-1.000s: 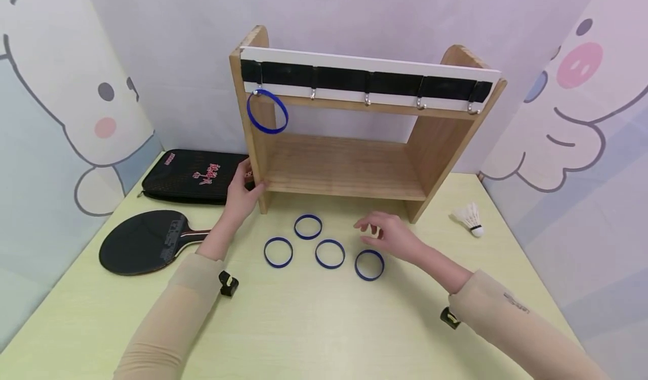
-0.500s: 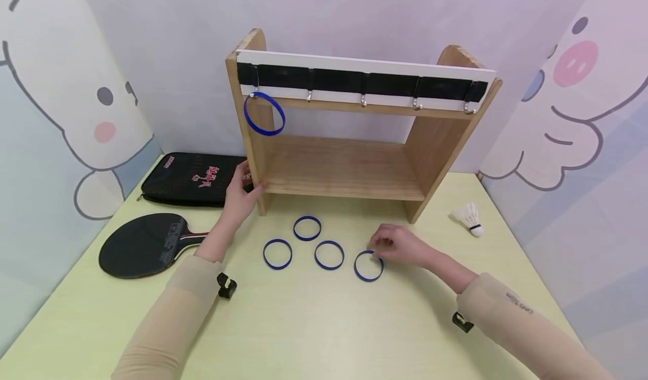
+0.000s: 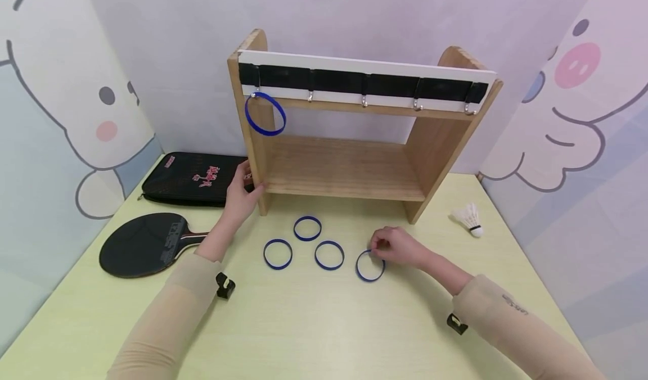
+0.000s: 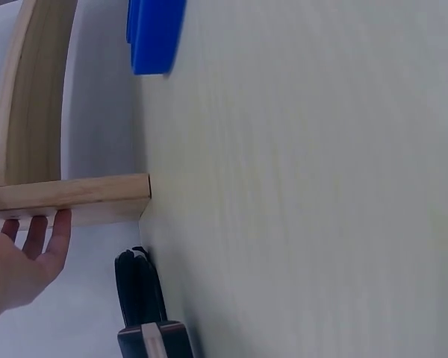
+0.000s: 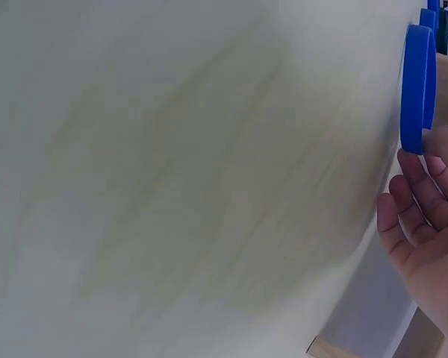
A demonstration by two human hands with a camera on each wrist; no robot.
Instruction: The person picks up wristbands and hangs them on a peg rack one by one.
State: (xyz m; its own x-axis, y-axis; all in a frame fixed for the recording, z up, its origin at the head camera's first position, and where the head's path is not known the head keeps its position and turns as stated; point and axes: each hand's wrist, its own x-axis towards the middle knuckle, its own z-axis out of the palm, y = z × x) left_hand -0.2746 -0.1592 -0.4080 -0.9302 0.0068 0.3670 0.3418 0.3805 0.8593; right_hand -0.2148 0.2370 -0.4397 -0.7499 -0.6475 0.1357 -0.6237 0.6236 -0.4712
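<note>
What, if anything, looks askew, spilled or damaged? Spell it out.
Nothing stands out: no spill or damage shows. The rack stands upright, one blue ring hangs on the leftmost hook, three rings lie flat on the table, and the right hand pinches another ring.

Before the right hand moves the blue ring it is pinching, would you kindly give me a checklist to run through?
1. Right hand pinches the rightmost blue ring: ok.
2. Left hand grips the wooden rack's left side panel: ok.
3. Hung blue ring sits on the leftmost hook: ok.
4. Second hook from the left is bare: ok.
5. Shuttlecock lies apart from the right hand: ok.
6. Pinched ring fully off the table: cannot tell.
</note>
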